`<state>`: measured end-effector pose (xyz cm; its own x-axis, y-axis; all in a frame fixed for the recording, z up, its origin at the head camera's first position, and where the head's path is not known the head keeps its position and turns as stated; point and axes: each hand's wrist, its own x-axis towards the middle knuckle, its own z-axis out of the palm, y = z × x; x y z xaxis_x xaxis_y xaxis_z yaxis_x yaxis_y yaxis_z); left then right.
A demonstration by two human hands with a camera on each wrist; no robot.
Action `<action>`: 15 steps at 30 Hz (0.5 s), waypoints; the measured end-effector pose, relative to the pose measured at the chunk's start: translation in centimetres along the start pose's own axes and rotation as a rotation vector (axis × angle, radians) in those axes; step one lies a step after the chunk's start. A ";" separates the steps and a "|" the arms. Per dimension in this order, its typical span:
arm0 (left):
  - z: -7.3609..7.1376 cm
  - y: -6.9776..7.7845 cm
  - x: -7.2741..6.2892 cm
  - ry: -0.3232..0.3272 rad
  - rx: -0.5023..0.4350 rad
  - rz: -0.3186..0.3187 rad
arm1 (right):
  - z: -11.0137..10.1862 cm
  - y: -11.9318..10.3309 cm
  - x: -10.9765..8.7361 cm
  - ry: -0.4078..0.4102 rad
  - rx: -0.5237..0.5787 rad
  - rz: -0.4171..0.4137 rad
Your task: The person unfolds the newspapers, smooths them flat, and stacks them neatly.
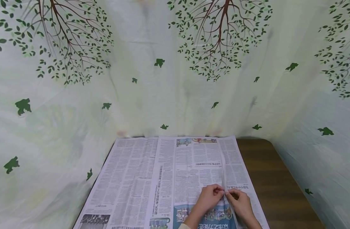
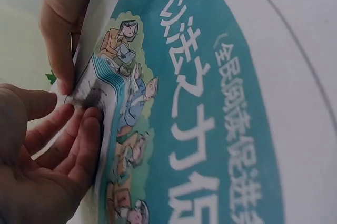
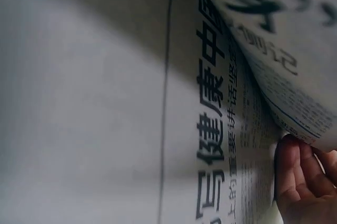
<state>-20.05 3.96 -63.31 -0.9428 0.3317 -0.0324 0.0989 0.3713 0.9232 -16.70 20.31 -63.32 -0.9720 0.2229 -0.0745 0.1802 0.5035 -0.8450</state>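
A printed newspaper sheet [image 1: 198,176] lies spread over the table, with a narrow raised fold [image 1: 223,165] running lengthwise near its right side. My left hand [image 1: 210,197] pinches this fold from the left between thumb and fingers. Just across from it, my right hand [image 1: 241,203] pinches the same ridge, the two sets of fingertips almost touching. In the left wrist view, the left hand [image 2: 50,155] and the right hand meet at the paper's edge beside a teal illustrated panel [image 2: 210,103]. Lifted paper partly covers the right hand [image 3: 305,176] in the right wrist view.
More newspaper [image 1: 129,178] extends to the left, with a dark photo [image 1: 95,221] at its near corner. The brown wooden tabletop [image 1: 273,190] shows on the right. A pale curtain [image 1: 175,95] with printed trees and leaves hangs behind and around the sides.
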 end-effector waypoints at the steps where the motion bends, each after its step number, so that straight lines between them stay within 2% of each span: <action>1: 0.1 0.2 0.1 0.013 0.010 -0.012 | 0.0 0.0 0.0 -0.001 -0.002 -0.001; 8: 0.6 1.5 0.6 0.072 0.065 -0.128 | 0.3 0.1 -0.1 0.029 -0.031 -0.015; 15: 1.0 1.9 0.7 0.112 0.102 -0.151 | 0.5 0.1 0.0 0.042 -0.056 -0.041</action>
<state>-20.24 5.79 -61.97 -0.9784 0.1688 -0.1196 -0.0202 0.4975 0.8672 -16.78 19.94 -63.73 -0.9717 0.2355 -0.0174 0.1499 0.5585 -0.8158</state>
